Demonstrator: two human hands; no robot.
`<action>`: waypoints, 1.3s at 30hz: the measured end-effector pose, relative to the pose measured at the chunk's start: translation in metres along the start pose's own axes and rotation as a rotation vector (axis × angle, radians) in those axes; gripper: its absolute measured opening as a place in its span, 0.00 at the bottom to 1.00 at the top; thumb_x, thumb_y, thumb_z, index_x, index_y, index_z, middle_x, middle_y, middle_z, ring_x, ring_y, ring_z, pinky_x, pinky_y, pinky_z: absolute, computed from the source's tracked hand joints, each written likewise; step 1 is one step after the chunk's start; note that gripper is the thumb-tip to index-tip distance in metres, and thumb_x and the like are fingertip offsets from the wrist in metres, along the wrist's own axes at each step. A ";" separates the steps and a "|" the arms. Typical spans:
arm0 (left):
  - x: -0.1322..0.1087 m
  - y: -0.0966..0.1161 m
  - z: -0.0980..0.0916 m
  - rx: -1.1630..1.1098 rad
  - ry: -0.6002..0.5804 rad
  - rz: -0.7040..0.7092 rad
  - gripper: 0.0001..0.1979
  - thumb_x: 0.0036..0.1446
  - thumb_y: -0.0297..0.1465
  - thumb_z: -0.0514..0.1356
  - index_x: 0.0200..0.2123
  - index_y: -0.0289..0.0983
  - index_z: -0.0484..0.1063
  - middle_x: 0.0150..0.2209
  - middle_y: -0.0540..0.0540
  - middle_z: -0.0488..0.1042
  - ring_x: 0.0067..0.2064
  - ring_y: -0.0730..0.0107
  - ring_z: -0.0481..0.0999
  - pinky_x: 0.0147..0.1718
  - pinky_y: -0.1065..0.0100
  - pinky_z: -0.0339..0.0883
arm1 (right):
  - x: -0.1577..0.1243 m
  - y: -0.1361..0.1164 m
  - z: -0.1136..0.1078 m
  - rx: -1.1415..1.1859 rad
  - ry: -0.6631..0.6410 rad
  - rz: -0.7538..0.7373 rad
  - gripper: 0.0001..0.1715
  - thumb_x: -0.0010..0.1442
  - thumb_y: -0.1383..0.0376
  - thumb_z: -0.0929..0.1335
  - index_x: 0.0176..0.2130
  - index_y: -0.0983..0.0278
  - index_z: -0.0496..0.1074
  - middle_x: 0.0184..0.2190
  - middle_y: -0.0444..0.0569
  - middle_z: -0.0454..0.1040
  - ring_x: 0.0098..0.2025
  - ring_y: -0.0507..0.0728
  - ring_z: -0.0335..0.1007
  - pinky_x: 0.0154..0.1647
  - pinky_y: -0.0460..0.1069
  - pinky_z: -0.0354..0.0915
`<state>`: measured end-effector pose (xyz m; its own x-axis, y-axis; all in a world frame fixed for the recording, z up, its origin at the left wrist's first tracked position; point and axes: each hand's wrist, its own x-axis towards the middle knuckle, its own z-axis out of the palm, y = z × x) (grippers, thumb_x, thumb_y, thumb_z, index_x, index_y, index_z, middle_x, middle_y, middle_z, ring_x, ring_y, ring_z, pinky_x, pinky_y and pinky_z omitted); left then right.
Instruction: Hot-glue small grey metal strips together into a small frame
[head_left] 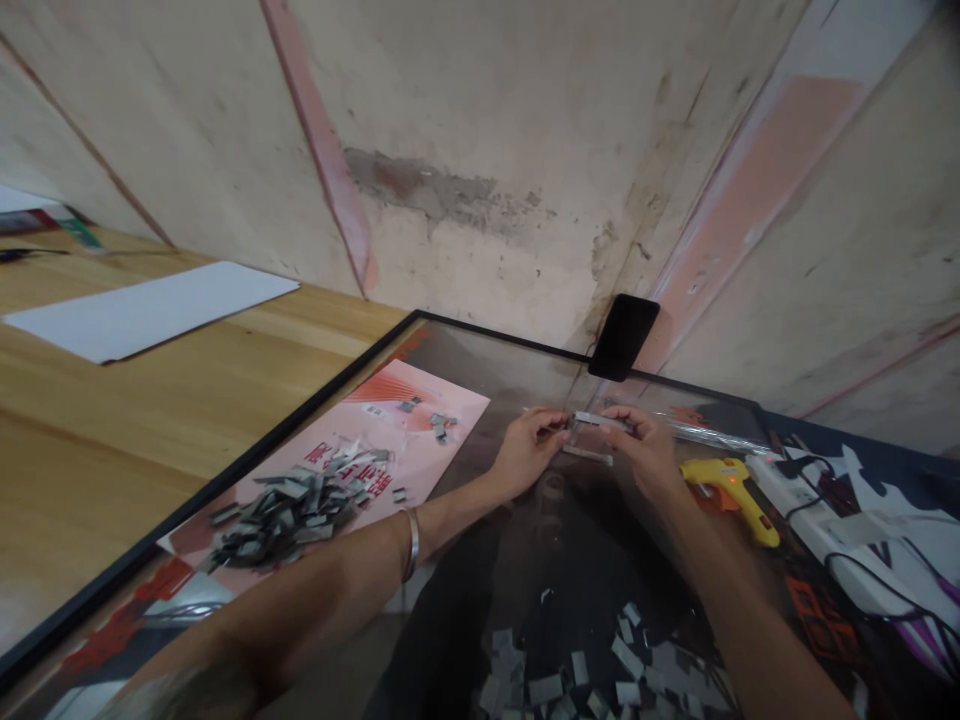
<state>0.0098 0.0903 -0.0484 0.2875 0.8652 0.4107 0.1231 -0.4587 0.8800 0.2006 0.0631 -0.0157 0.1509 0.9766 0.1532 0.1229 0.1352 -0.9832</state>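
Note:
Over the glossy dark tabletop (517, 560), both my hands are raised to a small grey strip-like piece (592, 419). My left hand (531, 448) pinches its left end between thumb and fingers. At the opposite end, the fingers of my right hand (643, 445) are closed on the same piece. Just beneath lies a second thin pale strip (588, 456) on the surface. Its exact kind is too small to make out. A pile of small grey flat pieces (300, 510) rests on a pink printed sheet (450, 400) left of my left forearm.
A yellow glue gun (739, 495) lies right of my right hand, beside a white power strip (817, 535) with cables. A black phone (624, 337) leans against the wall. More small grey pieces (547, 690) are scattered near me. White paper (157, 308) lies on the wooden table at left.

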 end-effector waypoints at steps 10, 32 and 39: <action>0.001 0.002 0.000 -0.011 0.004 0.002 0.11 0.56 0.29 0.59 0.44 0.36 0.74 0.43 0.43 0.74 0.44 0.67 0.74 0.43 0.67 0.70 | -0.001 -0.002 -0.001 -0.059 -0.004 -0.001 0.17 0.46 0.58 0.74 0.36 0.62 0.74 0.28 0.44 0.72 0.27 0.51 0.64 0.28 0.46 0.61; 0.000 0.004 0.000 -0.042 0.012 -0.020 0.15 0.57 0.32 0.59 0.48 0.37 0.73 0.46 0.43 0.75 0.46 0.66 0.75 0.44 0.66 0.71 | 0.002 -0.004 -0.004 -0.211 -0.082 -0.104 0.17 0.51 0.59 0.71 0.41 0.61 0.74 0.35 0.48 0.75 0.37 0.56 0.69 0.37 0.49 0.64; 0.000 0.003 0.003 -0.050 0.062 -0.013 0.13 0.58 0.33 0.59 0.45 0.36 0.75 0.43 0.43 0.77 0.43 0.66 0.76 0.42 0.66 0.72 | 0.001 -0.007 -0.003 -0.245 -0.064 -0.108 0.14 0.51 0.59 0.71 0.39 0.61 0.76 0.36 0.47 0.76 0.35 0.55 0.69 0.35 0.49 0.63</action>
<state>0.0130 0.0887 -0.0465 0.2268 0.8828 0.4114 0.0784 -0.4376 0.8958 0.2029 0.0623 -0.0088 0.0629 0.9684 0.2415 0.3694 0.2022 -0.9070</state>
